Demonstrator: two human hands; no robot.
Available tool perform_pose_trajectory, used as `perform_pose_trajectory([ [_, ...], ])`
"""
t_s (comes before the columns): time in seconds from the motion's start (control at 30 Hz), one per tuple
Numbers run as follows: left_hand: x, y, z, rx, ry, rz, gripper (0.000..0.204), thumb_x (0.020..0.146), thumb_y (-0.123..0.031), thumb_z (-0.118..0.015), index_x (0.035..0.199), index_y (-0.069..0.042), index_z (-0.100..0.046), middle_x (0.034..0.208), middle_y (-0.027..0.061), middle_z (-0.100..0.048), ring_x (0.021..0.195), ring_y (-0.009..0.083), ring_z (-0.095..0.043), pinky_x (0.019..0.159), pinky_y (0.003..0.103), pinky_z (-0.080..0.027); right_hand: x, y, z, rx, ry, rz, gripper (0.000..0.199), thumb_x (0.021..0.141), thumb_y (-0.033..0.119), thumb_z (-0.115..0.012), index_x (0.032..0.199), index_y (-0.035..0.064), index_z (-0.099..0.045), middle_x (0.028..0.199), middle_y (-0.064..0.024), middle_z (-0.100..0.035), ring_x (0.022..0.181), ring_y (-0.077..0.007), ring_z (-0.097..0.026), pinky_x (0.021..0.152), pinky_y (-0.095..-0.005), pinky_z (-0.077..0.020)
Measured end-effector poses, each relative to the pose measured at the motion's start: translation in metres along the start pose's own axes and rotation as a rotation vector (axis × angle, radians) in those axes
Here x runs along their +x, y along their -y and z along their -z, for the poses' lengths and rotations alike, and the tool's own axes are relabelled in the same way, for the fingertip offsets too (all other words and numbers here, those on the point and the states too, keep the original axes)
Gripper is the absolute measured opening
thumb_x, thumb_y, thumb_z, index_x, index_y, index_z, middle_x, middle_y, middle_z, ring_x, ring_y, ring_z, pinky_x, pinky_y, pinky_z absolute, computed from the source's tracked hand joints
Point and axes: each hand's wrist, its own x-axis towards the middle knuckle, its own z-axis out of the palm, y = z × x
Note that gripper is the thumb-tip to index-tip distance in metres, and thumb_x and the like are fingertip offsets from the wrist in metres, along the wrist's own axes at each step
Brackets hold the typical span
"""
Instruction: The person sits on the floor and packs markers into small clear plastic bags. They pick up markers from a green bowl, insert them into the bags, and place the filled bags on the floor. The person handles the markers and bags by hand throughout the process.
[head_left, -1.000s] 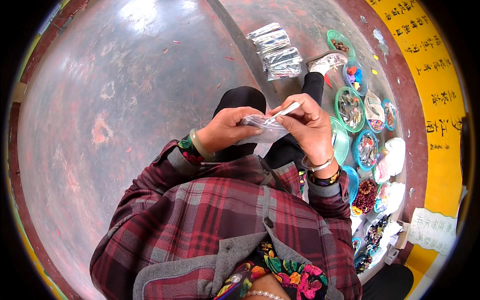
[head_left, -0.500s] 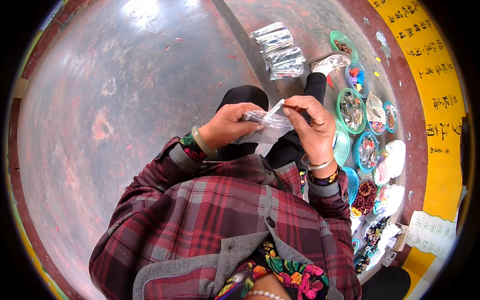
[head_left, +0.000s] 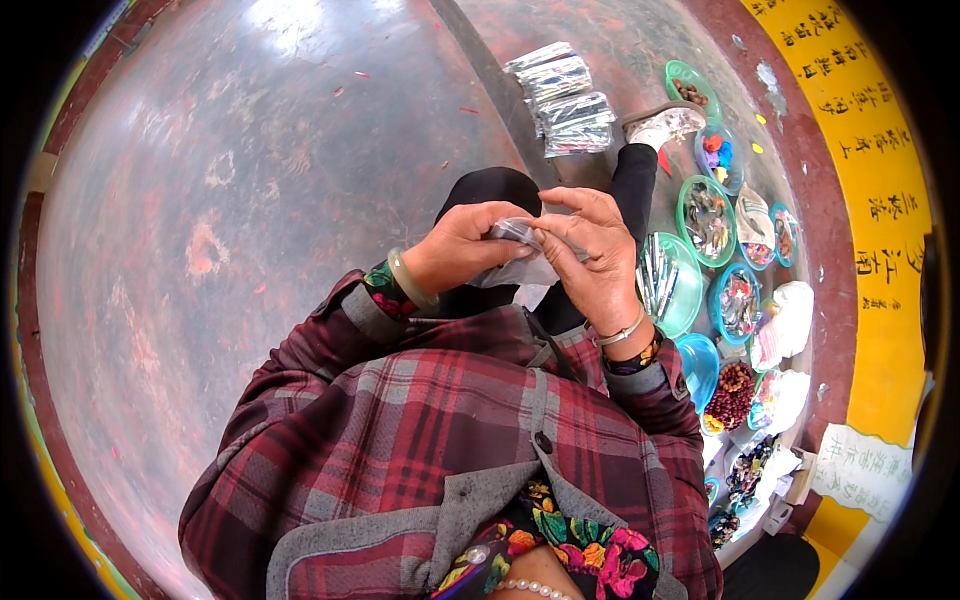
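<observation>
1. While both hands work close together over the lap, the small clear thin-plastic bag (head_left: 536, 270) sits between them, in front of the dark-trousered knee (head_left: 490, 188).
2. Left hand (head_left: 462, 245): grip clamped on the bag's left side, thumb on top.
3. Right hand (head_left: 592, 250): thumb and index pinched together on the bag's upper edge, other fingers loose. Bag contents: can't tell, fingers and glare cover them.
4. Risk: film looks thin and slick, so the edge could slip from the right pinch if fingertips slide.
5. Risk: pulling the two sides apart too hard might split or crumple the bag; tipping it could spill anything inside onto the floor (head_left: 250, 330).
6. Containers, all on the person's right: green round plastic bowl (head_left: 686, 290) with long slender white-and-dark sticks (head_left: 655, 275), near the right wrist.
7. Just beyond it, second green bowl (head_left: 681, 210), filled with mixed silvery-dark pieces.
8. Blue round bowl (head_left: 712, 305), bright mixed bits inside; another blue bowl (head_left: 698, 366) nearer the body, no contents made out.
9. Farthest green bowl (head_left: 688, 72): brown roundish items. Next to it, translucent bluish bowl (head_left: 738, 172): red, blue and purple pieces.
10. Stacked clear-plastic packets (head_left: 565, 95) lie on the floor ahead, near the shoe (head_left: 660, 124).
</observation>
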Motion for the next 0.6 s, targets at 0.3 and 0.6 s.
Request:
perform_pose_trajectory([
  [0.3, -0.001, -0.009, -0.002, 0.001, -0.001, 0.032, 0.022, 0.083, -0.005, -0.062, 0.104, 0.001, -0.057, 0.092, 0.0003, -0.06, 0.085, 0.0059, -0.053, 0.075, 0.022, -0.044, -0.003, -0.003, 0.006, 0.103, 0.039, -0.124, 0.025, 0.068, 0.004, -0.069, 0.093, 0.0056, -0.064, 0.097, -0.0091, -0.062, 0.095, -0.023, -0.056, 0.083, -0.0312, -0.0433],
  [0.6, 0.003, -0.01, 0.002, 0.081, 0.013, 0.01, 0.021, 0.084, -0.002, -0.057, 0.104, 0.004, -0.056, 0.093, 0.0078, -0.066, 0.087, 0.0119, -0.06, 0.077, 0.025, -0.046, -0.023, -0.025, 0.026, 0.298, 0.068, -0.494, 0.014, 0.072, 0.006, -0.069, 0.081, 0.0018, -0.059, 0.071, -0.0016, -0.056, 0.067, -0.0085, -0.053, 0.06, -0.0237, -0.0419],
])
